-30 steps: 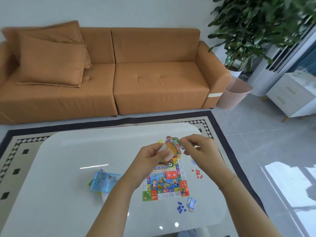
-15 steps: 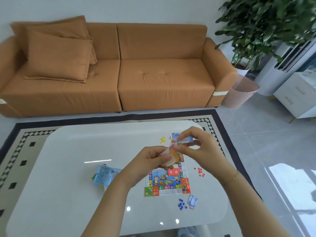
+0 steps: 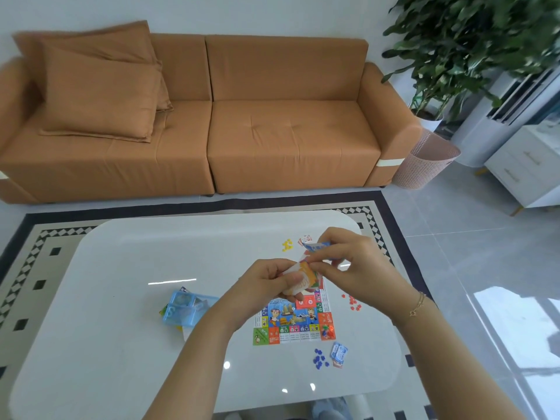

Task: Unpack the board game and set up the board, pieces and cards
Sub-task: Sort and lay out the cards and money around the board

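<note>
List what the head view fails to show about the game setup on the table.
- Board: its far part is hidden behind both hands.
- Cards in the left hand: count and print unreadable, covered by fingers.
- Blue card in the right hand: text blurred.
- Blue box: contents too small to tell.
- Blue pieces: shapes too small.

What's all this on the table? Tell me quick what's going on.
A person is setting up a small board game on the white table. The left hand holds a small stack of cards, and the right hand pinches a blue card just above it. The board lies flat below the hands, with yellow, red and blue pieces in piles around it. A blue plastic case sits to the left.
</note>
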Tool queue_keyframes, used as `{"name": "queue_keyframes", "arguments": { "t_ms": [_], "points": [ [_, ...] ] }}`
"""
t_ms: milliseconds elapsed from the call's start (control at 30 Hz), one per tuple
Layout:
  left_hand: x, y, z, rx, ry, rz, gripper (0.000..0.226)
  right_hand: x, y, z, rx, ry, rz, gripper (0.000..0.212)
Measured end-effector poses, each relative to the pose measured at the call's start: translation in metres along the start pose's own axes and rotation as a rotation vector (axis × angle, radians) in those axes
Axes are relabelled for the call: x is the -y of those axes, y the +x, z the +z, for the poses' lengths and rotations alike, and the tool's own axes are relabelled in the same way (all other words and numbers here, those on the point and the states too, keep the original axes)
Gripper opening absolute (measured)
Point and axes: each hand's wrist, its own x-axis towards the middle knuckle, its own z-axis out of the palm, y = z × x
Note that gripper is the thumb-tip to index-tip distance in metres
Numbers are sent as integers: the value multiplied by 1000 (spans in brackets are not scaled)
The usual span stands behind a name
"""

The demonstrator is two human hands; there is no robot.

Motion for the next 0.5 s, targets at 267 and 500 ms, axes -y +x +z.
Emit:
{"name": "queue_keyframes", "arguments": {
  "t_ms": [267,500],
  "points": [
    [0,3,2,-16,-58,-53,16,6,-1,7,-29,-321,-141,26],
    [-3,8,5,-5,7,-56,12,1,0,2,9,-137,-9,11]
  ]
}}
